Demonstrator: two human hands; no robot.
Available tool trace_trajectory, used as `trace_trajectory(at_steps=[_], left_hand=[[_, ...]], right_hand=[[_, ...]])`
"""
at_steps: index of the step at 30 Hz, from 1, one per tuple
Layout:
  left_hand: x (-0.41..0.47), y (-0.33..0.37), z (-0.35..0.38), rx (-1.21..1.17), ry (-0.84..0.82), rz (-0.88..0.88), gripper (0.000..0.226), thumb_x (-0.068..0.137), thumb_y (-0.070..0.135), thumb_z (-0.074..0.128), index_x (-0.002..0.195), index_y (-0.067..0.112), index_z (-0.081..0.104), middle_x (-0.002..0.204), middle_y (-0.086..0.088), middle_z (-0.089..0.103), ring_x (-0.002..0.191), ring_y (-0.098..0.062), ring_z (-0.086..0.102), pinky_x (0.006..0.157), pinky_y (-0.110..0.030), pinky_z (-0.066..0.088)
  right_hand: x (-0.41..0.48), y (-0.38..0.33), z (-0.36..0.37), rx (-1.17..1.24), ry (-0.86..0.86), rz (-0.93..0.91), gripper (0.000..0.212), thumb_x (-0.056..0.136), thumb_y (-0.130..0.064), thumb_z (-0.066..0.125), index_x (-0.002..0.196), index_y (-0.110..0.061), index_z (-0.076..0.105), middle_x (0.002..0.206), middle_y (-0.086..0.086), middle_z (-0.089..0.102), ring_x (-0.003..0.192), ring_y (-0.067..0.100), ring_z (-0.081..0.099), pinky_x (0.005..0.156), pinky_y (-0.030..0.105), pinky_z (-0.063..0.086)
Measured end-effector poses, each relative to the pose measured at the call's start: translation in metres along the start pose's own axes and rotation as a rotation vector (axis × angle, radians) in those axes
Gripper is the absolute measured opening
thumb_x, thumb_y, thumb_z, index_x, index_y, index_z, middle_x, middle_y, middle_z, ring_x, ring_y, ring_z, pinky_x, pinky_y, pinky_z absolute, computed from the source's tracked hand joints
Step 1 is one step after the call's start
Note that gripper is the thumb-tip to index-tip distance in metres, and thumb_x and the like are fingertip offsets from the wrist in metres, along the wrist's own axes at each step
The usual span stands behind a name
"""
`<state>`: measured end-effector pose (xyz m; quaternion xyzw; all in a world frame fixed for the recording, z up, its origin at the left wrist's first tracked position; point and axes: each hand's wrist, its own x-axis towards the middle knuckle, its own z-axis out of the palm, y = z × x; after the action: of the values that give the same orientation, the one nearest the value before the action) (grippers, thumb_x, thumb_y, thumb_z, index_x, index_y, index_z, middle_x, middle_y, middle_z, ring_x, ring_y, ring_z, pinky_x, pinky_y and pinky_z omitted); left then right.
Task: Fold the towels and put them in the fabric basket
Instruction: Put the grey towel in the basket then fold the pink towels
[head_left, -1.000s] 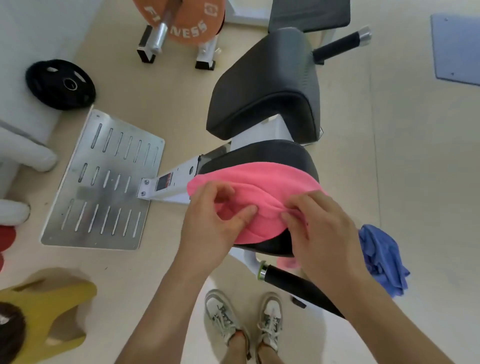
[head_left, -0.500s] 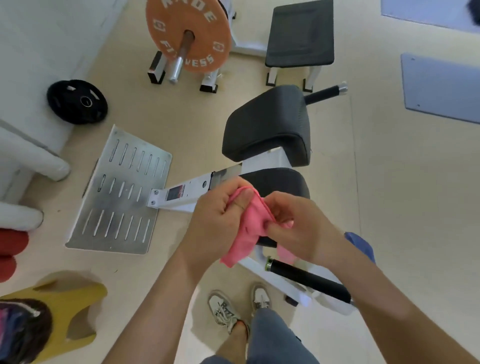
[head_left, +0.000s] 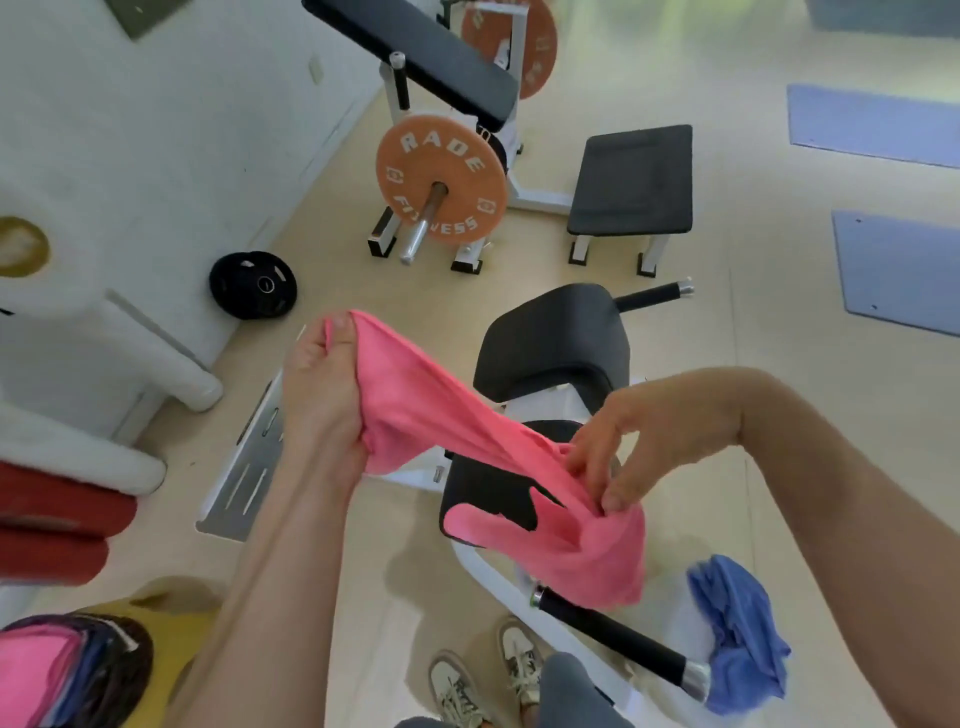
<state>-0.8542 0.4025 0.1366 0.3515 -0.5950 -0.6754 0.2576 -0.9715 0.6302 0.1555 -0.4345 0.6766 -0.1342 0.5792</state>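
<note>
Towel (head_left: 457, 415), 1, pink, held between left hand (head_left: 322, 400) and right hand (head_left: 639, 436).

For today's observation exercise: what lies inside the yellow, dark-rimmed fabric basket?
A pink towel and blue cloth show inside the yellow, dark-rimmed fabric basket; anything beneath them is covered.

Beige floor (head_left: 332, 291) carries a black plate (head_left: 253, 285) by the wall, a slotted metal plate (head_left: 244, 483), a low padded stand (head_left: 631, 182), a blue mat (head_left: 904, 270) at right and a yellow basket (head_left: 124, 616) at lower left with towels inside. Black padded bench (head_left: 483, 493) stands mid-floor; pink towel (head_left: 587, 545) end hangs over it, contact unclear. Blue towel (head_left: 743, 649) bunched by the handle (head_left: 613, 639) end, on floor or frame unclear.
</note>
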Motion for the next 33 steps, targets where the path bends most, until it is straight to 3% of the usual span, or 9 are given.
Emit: trace_trajectory(at_steps=[4, 6, 9, 13, 16, 19, 25, 29, 33], left_hand=[[-0.011, 0.021, 0.028, 0.057, -0.199, 0.013, 0.027, 0.099, 0.028, 0.047, 0.076, 0.019, 0.06, 0.059, 0.008, 0.06, 0.052, -0.003, 0.056, 0.052, -0.022, 0.047], [-0.022, 0.034, 0.043, 0.221, -0.473, 0.001, 0.032, 0.094, 0.038, 0.054, 0.074, 0.016, 0.064, 0.059, -0.004, 0.06, 0.05, -0.015, 0.057, 0.052, -0.028, 0.048], [-0.034, 0.047, 0.059, 0.249, -0.708, 0.013, 0.029, 0.081, 0.047, 0.06, 0.067, 0.023, 0.07, 0.059, -0.003, 0.062, 0.048, -0.02, 0.056, 0.05, -0.03, 0.049], [-0.019, 0.056, 0.062, -0.037, -0.493, 0.063, 0.034, 0.084, 0.035, 0.059, 0.06, 0.011, 0.061, 0.048, 0.006, 0.047, 0.044, -0.008, 0.041, 0.044, -0.018, 0.037], [0.002, 0.055, 0.058, -0.203, -0.389, 0.065, 0.029, 0.089, 0.029, 0.057, 0.071, 0.012, 0.072, 0.06, 0.001, 0.061, 0.058, -0.009, 0.055, 0.058, -0.023, 0.046], [0.019, 0.058, 0.05, -0.341, -0.338, 0.066, 0.029, 0.09, 0.035, 0.057, 0.074, 0.017, 0.072, 0.067, 0.002, 0.064, 0.07, -0.013, 0.06, 0.07, -0.03, 0.049], [0.031, 0.04, 0.027, -0.2, -0.072, 0.208, 0.029, 0.095, 0.027, 0.054, 0.069, 0.021, 0.066, 0.073, -0.004, 0.055, 0.07, -0.015, 0.05, 0.066, -0.03, 0.041], [0.012, -0.003, 0.014, 0.186, 0.028, 0.064, 0.022, 0.087, 0.036, 0.066, 0.07, 0.023, 0.07, 0.075, -0.006, 0.061, 0.07, -0.019, 0.053, 0.064, -0.033, 0.045], [-0.003, -0.068, 0.002, 0.471, -0.114, -0.103, 0.023, 0.085, 0.036, 0.068, 0.075, 0.015, 0.07, 0.072, -0.005, 0.055, 0.066, -0.016, 0.047, 0.059, -0.026, 0.038]], right_hand=[[0.008, -0.01, -0.005, -0.559, 0.167, 0.44, 0.064, 0.079, -0.066, 0.058, 0.131, -0.031, 0.054, 0.136, -0.007, 0.054, 0.129, 0.019, 0.046, 0.109, 0.044, 0.034], [0.011, -0.017, -0.002, -0.107, 0.329, 0.072, 0.057, 0.086, -0.048, 0.064, 0.137, -0.027, 0.048, 0.137, -0.006, 0.054, 0.129, 0.015, 0.048, 0.11, 0.035, 0.035], [0.016, -0.025, 0.007, 0.573, 0.402, -0.384, 0.018, 0.091, -0.011, 0.061, 0.109, -0.011, 0.064, 0.091, -0.003, 0.073, 0.088, 0.015, 0.068, 0.093, 0.034, 0.052], [0.036, -0.001, 0.003, 0.416, 0.462, -0.283, 0.018, 0.084, -0.02, 0.072, 0.095, -0.006, 0.072, 0.085, 0.014, 0.071, 0.076, 0.02, 0.064, 0.077, 0.031, 0.052], [0.046, 0.032, -0.012, 0.06, 0.524, -0.045, 0.015, 0.082, -0.026, 0.066, 0.085, -0.013, 0.074, 0.083, 0.009, 0.073, 0.079, 0.027, 0.066, 0.081, 0.04, 0.055], [0.041, 0.056, -0.027, -0.159, 0.624, 0.225, 0.02, 0.083, -0.032, 0.063, 0.07, -0.017, 0.065, 0.069, 0.002, 0.064, 0.065, 0.018, 0.059, 0.062, 0.03, 0.049], [0.012, 0.091, -0.043, 0.011, 1.553, 0.364, 0.011, 0.087, -0.024, 0.051, 0.083, -0.02, 0.061, 0.071, 0.002, 0.059, 0.067, 0.026, 0.052, 0.059, 0.028, 0.035], [0.024, 0.131, -0.001, -0.083, 1.353, 0.513, 0.018, 0.087, -0.024, 0.054, 0.091, -0.016, 0.07, 0.08, 0.007, 0.059, 0.075, 0.029, 0.057, 0.062, 0.031, 0.047], [0.05, 0.161, 0.06, -0.176, 1.168, 0.531, 0.021, 0.083, -0.03, 0.069, 0.083, -0.01, 0.077, 0.1, 0.015, 0.061, 0.1, 0.037, 0.049, 0.079, 0.039, 0.045]])
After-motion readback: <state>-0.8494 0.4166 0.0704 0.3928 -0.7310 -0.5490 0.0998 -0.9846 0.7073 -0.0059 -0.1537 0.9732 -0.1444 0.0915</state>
